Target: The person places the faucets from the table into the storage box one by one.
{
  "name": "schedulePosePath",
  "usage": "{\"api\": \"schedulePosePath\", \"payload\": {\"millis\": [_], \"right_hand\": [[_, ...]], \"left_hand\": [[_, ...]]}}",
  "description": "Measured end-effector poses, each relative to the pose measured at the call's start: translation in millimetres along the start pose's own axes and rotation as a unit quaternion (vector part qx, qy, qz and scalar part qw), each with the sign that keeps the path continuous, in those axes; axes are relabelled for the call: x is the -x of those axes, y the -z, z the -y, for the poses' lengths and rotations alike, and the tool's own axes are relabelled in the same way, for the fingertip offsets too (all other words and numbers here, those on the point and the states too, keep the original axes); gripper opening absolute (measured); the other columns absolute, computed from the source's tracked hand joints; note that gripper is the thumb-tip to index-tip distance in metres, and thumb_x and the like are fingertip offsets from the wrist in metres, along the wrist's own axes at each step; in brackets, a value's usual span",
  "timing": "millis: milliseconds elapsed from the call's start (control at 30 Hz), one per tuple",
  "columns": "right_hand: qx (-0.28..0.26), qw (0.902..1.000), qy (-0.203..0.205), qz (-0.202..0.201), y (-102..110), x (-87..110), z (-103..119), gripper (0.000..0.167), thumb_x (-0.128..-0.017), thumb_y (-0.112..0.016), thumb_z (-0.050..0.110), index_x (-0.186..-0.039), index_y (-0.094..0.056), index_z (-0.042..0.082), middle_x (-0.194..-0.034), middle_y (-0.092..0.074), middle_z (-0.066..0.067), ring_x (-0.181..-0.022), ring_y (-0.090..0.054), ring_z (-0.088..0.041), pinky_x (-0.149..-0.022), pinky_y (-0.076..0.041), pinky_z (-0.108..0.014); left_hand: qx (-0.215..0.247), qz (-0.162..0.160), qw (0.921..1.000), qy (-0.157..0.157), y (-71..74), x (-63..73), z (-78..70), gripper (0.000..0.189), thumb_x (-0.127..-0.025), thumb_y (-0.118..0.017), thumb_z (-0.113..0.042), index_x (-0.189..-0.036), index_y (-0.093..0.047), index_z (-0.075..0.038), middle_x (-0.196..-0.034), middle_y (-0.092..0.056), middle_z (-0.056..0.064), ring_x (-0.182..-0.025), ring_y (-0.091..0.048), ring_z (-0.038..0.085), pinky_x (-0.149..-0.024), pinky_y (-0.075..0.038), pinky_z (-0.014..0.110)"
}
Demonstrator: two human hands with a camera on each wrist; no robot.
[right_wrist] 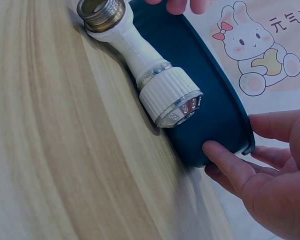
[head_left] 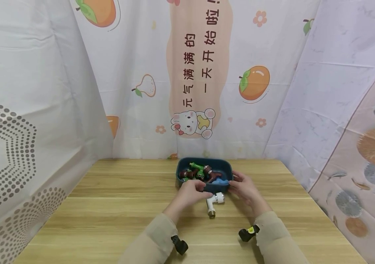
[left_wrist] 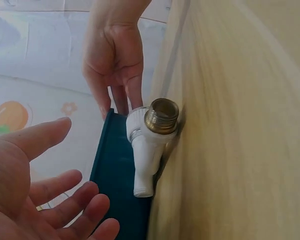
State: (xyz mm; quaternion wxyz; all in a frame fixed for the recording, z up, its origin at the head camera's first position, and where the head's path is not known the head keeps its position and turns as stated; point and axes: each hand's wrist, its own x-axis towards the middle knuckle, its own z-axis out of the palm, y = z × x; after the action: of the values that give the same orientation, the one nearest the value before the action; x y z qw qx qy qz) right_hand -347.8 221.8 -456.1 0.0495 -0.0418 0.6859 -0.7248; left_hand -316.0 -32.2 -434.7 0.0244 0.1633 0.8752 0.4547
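Observation:
A dark teal plastic bin (head_left: 204, 160) stands at the back of the table, with green, brown and blue tap-like fittings (head_left: 200, 171) inside. Just in front of it lies a white plastic tap (head_left: 210, 206) with a brass threaded end and a ribbed collar. My right hand (head_left: 246, 189) grips the bin's right end; in the right wrist view its thumb (right_wrist: 225, 159) presses the front wall while fingers reach round the corner. At the bin's front left, my left hand (head_left: 189, 192) hovers with loose, spread fingers and holds nothing, as the left wrist view confirms.
The wood-grain table (head_left: 125, 212) extends to both sides and toward me. Printed curtains (head_left: 134, 121) hang right behind the bin and along the left and right sides. Black wrist cameras (head_left: 180, 246) are strapped at both sleeves.

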Motion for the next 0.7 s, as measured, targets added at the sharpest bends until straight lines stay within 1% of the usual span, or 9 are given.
{"api": "schedulePosePath", "payload": {"millis": [200,333,533,700], "right_hand": [[0.001,1.0,-0.002,0.0,0,-1.3,-1,0.063,-0.102,-0.047,-0.009,-0.158,-0.02,-0.006,-0.156,-0.024,-0.039,-0.136,-0.041,-0.051,-0.105,-0.04,-0.055],[0.001,1.0,-0.003,0.0,0,-1.3,-2,0.063,-0.101,-0.048,-0.009,-0.158,-0.02,-0.006,-0.156,-0.024,-0.039,-0.136,-0.04,-0.051,-0.105,-0.041,-0.054],[-0.002,1.0,0.0,0.0,0,-0.3,0,0.063,-0.101,-0.048,-0.01,-0.158,-0.02,-0.008,-0.156,-0.024,-0.04,-0.136,-0.04,-0.052,-0.105,-0.04,-0.054],[-0.004,1.0,-0.002,0.0,0,-0.4,0,0.063,-0.101,-0.048,-0.009,-0.158,-0.02,-0.008,-0.156,-0.023,-0.04,-0.135,-0.04,-0.052,-0.105,-0.04,-0.054]], "left_hand": [[-0.011,0.009,0.9999,0.0,-6.1,2.8,1.3,0.053,-0.082,-0.084,-0.039,-0.121,-0.071,-0.006,-0.111,-0.07,0.008,-0.096,-0.062,0.018,-0.088,-0.052,0.043],[-0.012,0.018,0.9997,0.009,-7.8,4.9,-0.1,0.054,-0.082,-0.085,-0.037,-0.121,-0.071,-0.004,-0.111,-0.07,0.01,-0.095,-0.061,0.019,-0.089,-0.052,0.044],[-0.028,0.038,0.9985,0.026,-9.5,5.6,1.4,0.051,-0.081,-0.087,-0.038,-0.118,-0.072,-0.007,-0.107,-0.07,0.006,-0.092,-0.061,0.017,-0.088,-0.052,0.044],[-0.041,0.048,0.9977,0.025,-13.1,3.7,5.5,0.046,-0.079,-0.089,-0.035,-0.113,-0.072,-0.008,-0.096,-0.068,-0.001,-0.085,-0.059,0.015,-0.083,-0.052,0.04]]}}
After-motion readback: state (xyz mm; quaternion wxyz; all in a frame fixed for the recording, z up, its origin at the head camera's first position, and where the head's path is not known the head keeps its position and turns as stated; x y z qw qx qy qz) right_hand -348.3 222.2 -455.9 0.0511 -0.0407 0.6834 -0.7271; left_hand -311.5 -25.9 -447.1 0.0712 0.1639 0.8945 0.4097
